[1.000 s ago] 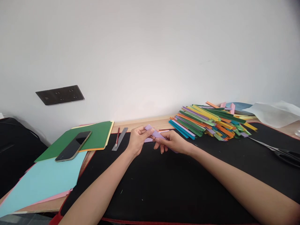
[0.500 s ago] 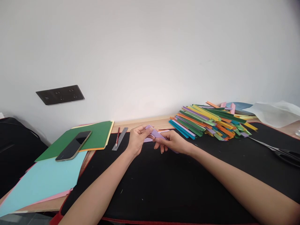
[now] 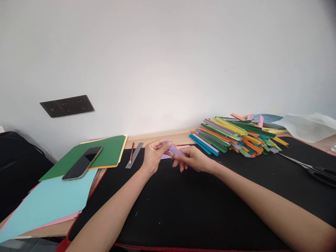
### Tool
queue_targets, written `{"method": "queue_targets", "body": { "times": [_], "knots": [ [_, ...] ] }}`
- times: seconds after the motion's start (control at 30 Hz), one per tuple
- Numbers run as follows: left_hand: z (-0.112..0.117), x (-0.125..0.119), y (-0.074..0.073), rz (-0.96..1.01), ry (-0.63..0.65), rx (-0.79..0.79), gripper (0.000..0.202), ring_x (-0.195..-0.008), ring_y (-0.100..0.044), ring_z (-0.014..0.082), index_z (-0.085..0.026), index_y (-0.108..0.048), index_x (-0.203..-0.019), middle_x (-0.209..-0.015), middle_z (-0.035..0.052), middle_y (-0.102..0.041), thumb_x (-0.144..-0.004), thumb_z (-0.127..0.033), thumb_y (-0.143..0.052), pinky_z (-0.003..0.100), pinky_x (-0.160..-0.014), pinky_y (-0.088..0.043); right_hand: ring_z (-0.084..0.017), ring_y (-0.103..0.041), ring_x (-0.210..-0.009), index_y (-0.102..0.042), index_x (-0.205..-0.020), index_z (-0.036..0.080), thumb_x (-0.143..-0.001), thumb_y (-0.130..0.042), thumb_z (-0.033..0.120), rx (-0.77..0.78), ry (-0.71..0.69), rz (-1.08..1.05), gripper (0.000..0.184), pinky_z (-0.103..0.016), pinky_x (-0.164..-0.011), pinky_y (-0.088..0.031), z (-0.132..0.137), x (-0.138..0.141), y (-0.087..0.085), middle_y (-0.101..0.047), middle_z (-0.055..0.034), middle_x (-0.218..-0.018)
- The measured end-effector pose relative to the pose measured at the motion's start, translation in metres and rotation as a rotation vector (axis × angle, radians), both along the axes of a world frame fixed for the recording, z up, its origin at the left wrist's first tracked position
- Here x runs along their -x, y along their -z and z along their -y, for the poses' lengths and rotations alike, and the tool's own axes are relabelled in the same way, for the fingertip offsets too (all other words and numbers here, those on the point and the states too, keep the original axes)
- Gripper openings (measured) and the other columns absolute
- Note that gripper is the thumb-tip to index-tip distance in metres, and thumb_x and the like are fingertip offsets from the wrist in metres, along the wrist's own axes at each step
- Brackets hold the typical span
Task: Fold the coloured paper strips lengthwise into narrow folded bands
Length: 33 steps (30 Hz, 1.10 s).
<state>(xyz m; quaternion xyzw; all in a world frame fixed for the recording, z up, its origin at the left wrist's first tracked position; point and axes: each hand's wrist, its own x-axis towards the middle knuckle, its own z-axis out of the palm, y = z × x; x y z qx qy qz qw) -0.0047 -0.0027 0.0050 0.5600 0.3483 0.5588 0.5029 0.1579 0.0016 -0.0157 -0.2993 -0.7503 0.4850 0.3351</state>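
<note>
A narrow purple paper strip (image 3: 176,150) is held slantwise above the black mat (image 3: 168,206). My left hand (image 3: 155,154) pinches its upper left end between thumb and fingers. Farther along the strip, my right hand (image 3: 193,158) grips it, thumb on top and the other fingers curled below. The strip's lower end sticks out beneath my right hand. Behind both hands, more purple paper (image 3: 166,156) lies on the mat, mostly covered by them.
To the right is a heap of folded coloured paper strips (image 3: 225,136), with scissors (image 3: 312,169) beside it. A metal ruler (image 3: 136,154) and a red pencil (image 3: 131,152) lie to the left. Farther left, a phone (image 3: 82,164) rests on coloured paper sheets (image 3: 57,196).
Both hands keep their hold on the purple strip in nearly the same place. Only a very slight shift of the fingers shows.
</note>
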Motion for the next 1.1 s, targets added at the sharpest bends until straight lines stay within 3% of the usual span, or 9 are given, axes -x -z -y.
{"method": "queue_targets", "body": {
  "times": [0.93,1.1],
  "knots": [
    [-0.0026,0.0018,0.0029,-0.002,0.014,0.011,0.022,-0.053,-0.059,0.0112,-0.011,-0.066,-0.077,-0.080,0.0093,-0.069,-0.066,-0.030,-0.066,0.026,-0.058,-0.048,-0.010,-0.060,-0.051,-0.059,-0.083,0.011,-0.080,-0.048,0.047,0.027,-0.035,0.007,0.038,-0.020,-0.045,-0.044,-0.0021,0.0009,0.0052,-0.068,-0.0088,-0.079],
    [-0.0031,0.0021,0.0034,0.018,0.002,0.002,0.021,-0.062,-0.062,0.0149,-0.011,-0.067,-0.075,-0.080,0.0095,-0.070,-0.065,-0.030,-0.067,0.029,-0.065,-0.050,-0.009,-0.059,-0.049,-0.060,-0.076,0.011,-0.080,-0.048,0.046,0.000,-0.004,0.014,0.037,-0.020,-0.044,-0.044,-0.0003,0.0009,0.0025,-0.068,-0.0075,-0.074]
  ]
}}
